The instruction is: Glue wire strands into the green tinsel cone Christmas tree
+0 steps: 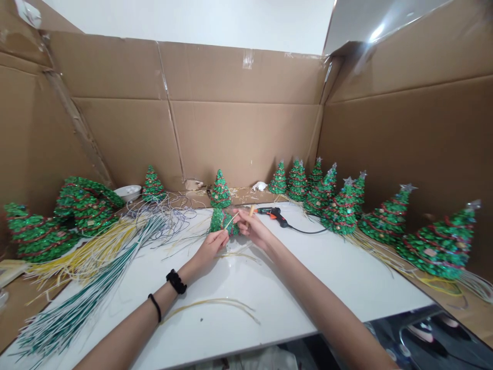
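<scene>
My left hand [217,240] is closed in a pinch on one end of a thin pale strand [231,221]. The strand slants up to my right hand [252,227], whose fingers are also closed on it. A short tan stick-like piece [251,210] pokes up from the right hand; its lower part is hidden. Just behind both hands a small green tinsel Christmas tree [217,218] lies partly covered by them. Behind that, another little decorated tree [220,189] stands upright. To the right of my hands a black and orange glue gun [275,215] rests on the table with its cable trailing right.
Bundles of green-white strands [96,285] and yellow strands [92,246] spread across the left side of the white table [292,313]. Several finished trees [342,208] with stars line the right. More trees [87,205] and a white bowl [129,192] stand left. Cardboard walls [246,133] enclose the table.
</scene>
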`<control>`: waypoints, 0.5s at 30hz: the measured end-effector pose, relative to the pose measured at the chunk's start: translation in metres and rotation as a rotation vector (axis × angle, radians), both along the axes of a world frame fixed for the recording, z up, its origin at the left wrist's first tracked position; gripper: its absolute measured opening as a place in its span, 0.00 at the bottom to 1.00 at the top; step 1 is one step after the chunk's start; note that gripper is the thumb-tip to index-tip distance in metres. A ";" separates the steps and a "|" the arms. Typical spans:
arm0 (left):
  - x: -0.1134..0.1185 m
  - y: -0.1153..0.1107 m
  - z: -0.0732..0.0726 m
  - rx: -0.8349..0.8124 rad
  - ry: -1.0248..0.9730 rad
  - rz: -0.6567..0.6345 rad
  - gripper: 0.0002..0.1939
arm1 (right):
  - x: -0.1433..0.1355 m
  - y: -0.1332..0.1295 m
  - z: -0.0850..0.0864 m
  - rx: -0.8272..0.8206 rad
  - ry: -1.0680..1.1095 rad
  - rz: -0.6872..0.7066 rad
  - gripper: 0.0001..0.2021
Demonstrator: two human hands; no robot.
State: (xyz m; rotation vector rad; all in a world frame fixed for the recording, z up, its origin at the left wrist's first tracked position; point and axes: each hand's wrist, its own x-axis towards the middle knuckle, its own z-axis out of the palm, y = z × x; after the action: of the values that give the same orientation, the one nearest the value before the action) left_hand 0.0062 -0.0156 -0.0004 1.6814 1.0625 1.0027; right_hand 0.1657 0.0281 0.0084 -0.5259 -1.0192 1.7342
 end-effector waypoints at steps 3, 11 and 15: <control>0.001 -0.002 0.002 0.003 0.025 -0.012 0.25 | -0.002 0.000 -0.002 -0.024 0.018 0.002 0.17; -0.002 0.001 -0.002 0.046 -0.013 -0.011 0.22 | -0.001 0.003 -0.007 0.054 -0.052 -0.068 0.19; -0.003 0.004 -0.004 0.070 -0.044 0.000 0.19 | -0.002 0.005 -0.010 0.086 -0.108 -0.036 0.20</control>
State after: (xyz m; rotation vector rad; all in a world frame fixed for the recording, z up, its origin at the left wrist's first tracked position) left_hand 0.0030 -0.0118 -0.0045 1.7073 1.0099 1.0829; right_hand 0.1637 0.0330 -0.0012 -0.5837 -1.1485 1.6370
